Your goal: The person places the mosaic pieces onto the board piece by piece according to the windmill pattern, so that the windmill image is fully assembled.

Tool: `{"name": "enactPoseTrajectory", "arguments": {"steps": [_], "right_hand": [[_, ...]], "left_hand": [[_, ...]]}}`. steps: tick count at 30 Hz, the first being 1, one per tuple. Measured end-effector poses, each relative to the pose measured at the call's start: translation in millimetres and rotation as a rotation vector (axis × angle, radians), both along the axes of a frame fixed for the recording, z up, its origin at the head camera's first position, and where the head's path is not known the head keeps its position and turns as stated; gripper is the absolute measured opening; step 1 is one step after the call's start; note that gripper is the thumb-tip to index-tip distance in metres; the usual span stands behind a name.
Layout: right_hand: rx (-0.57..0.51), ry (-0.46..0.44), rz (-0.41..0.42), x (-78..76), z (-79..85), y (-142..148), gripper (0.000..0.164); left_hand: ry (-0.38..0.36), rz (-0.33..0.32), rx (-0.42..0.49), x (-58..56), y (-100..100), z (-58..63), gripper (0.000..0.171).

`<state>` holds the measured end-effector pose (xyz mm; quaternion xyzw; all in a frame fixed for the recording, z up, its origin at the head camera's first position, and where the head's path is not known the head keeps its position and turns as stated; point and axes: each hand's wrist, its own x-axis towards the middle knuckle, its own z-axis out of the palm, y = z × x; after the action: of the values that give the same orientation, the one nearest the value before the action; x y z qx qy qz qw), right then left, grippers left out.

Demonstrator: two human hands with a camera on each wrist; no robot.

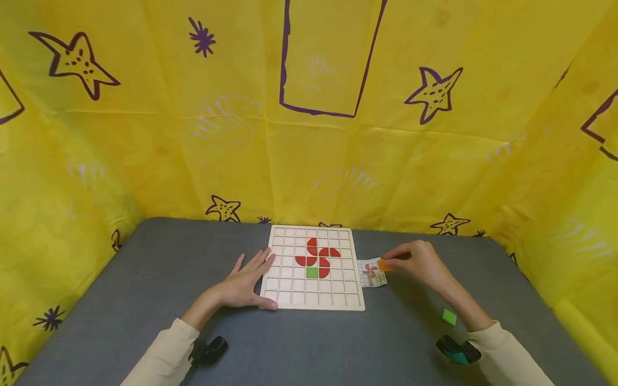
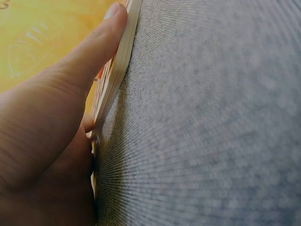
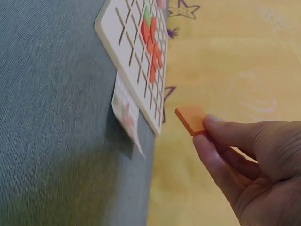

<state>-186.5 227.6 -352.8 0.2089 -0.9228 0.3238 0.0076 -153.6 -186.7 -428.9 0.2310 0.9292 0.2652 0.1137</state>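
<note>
My right hand point(image 1: 419, 261) pinches an orange square tile point(image 3: 191, 118) between thumb and fingertips, above the right edge of a small pattern card point(image 1: 369, 274). The card shows a red pinwheel on a grid and lies against the right side of a wooden grid board point(image 1: 289, 297). On the board, several red rounded pieces point(image 1: 323, 268) form a pinwheel, with a green square tile point(image 1: 312, 273) just below its centre. My left hand point(image 1: 241, 284) rests with spread fingers along the board's left edge, its thumb point(image 2: 106, 35) at the near left corner.
A loose green tile point(image 1: 449, 317) lies on the grey table point(image 1: 309, 348) under the right forearm. Dark bands point(image 1: 457, 351) are worn at both wrists. A yellow cloth point(image 1: 232, 155) with sea-creature drawings hangs behind the table and along its sides.
</note>
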Motion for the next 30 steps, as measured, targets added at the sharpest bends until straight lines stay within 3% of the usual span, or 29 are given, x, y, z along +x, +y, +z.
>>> {"name": "enactPoseTrajectory", "arguments": {"steps": [6,10,22,30], "right_hand": [[-0.023,0.017,0.001,-3.4,-5.5,-13,0.008],[-0.045,0.022,-0.003,-4.6,-10.3,-21,0.007],[-0.157,-0.083,0.041,-1.2,-20.6,-49,0.01],[-0.156,-0.129,0.023,3.6,-30.7,-75,0.007]], "left_hand": [[0.008,0.004,-0.003,-2.4,-1,-6.6,0.12],[-0.002,0.005,0.013,-0.5,0,-1.1,0.117],[-0.003,0.0,-0.004,-0.9,0,-1.0,0.117],[-0.01,0.006,-0.005,0.0,0,1.8,0.116]]}}
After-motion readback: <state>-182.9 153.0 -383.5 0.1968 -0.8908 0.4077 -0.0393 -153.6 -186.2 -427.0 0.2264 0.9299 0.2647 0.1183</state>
